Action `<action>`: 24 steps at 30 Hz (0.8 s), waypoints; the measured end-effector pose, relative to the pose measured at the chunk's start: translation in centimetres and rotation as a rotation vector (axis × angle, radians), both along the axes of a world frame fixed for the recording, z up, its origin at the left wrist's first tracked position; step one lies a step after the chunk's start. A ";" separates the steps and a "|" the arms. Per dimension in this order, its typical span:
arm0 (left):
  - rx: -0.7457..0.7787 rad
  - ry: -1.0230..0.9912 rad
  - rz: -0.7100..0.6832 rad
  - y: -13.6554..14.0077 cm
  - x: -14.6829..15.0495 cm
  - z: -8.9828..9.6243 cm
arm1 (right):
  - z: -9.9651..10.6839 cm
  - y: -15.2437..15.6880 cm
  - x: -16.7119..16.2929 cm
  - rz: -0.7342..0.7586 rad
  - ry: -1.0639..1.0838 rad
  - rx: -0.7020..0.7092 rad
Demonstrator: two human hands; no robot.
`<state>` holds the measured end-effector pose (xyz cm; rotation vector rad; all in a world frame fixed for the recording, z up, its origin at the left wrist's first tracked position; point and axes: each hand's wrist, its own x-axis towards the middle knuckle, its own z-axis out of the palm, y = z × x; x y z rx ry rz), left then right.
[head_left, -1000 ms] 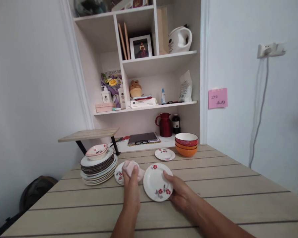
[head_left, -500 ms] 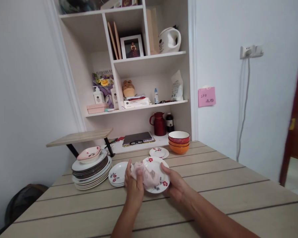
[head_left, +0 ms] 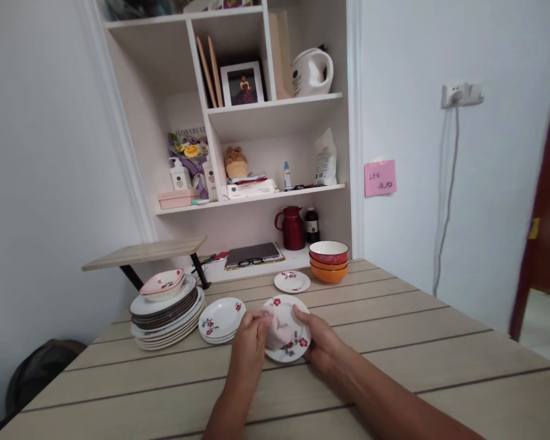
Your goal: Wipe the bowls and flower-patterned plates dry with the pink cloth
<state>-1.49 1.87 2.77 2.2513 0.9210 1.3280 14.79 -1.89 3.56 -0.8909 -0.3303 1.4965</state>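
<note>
A white plate with red flowers (head_left: 299, 324) is tilted toward me above the table, its right rim gripped by my right hand (head_left: 323, 342), thumb on top and fingers underneath. My left hand (head_left: 251, 342) is closed around a pale pink cloth (head_left: 279, 333), which lies bunched against the plate's face. Just left of my left hand sits a short stack of matching flowered plates (head_left: 220, 319). One more small flowered plate (head_left: 292, 281) lies flat beyond the held one.
A tall stack of plates (head_left: 165, 324), topped by pink-rimmed dishes (head_left: 164, 284), stands at left beside a low wooden riser (head_left: 146, 250). Stacked bowls (head_left: 329, 263) are at the back right of the slatted table (head_left: 394, 354). Behind are a red jug (head_left: 293, 228) and a dark laptop (head_left: 253, 255).
My left hand has turned and gathered the cloth into a tighter bunch, lower on the plate. The held plate has shifted slightly down; my right hand keeps its grip.
</note>
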 end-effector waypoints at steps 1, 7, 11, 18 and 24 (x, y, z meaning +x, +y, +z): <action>-0.017 -0.003 -0.016 0.0 0.1 -0.2 | 0.0 0.1 0.2 -0.020 -0.003 0.001; 0.046 0.116 0.100 -0.4 0.6 -0.7 | 0.4 0.3 0.9 -0.025 0.001 0.045; 0.152 0.194 0.120 -0.5 0.5 -0.3 | 0.4 0.1 0.3 0.032 0.018 0.088; 0.371 0.308 -0.048 -1.5 1.2 0.3 | 0.3 -0.1 0.3 0.060 0.033 0.177; 0.494 0.398 0.093 -2.1 1.1 1.4 | -0.4 -0.3 -1.0 0.206 0.049 0.204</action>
